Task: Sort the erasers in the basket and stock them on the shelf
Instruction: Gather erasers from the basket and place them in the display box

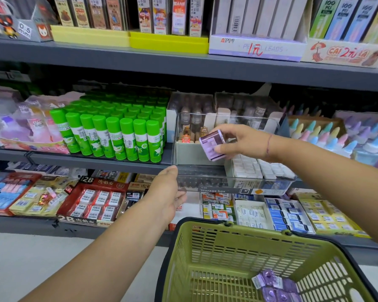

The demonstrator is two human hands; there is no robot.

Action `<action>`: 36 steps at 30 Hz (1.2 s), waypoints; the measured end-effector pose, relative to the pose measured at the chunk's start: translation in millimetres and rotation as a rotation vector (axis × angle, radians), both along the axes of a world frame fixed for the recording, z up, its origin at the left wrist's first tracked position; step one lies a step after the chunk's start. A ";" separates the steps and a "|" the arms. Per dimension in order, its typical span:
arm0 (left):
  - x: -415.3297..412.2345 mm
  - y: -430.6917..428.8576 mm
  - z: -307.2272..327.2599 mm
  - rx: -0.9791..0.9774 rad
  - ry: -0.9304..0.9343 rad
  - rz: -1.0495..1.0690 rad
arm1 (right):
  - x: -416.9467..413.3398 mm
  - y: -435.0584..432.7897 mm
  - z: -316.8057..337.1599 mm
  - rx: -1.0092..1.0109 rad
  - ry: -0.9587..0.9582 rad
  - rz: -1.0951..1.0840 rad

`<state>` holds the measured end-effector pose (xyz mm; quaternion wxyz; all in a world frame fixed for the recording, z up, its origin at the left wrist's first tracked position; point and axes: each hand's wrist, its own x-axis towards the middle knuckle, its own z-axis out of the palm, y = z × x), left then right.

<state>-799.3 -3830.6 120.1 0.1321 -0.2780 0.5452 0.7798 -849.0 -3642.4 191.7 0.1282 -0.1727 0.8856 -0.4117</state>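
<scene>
One purple eraser pack is pinched in the right hand over the clear box; the left hand is held open at its corner.

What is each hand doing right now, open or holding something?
Left hand: open, beside the clear storage box, holding nothing.
Right hand: holding a purple eraser pack above that box.

Stationery shop: stocked shelves, handwritten price tags.
</scene>
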 end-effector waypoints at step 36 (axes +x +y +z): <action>2.1 -0.6 0.4 -0.017 0.043 -0.015 | 1.0 -19.5 -26.3 0.748 0.517 -0.300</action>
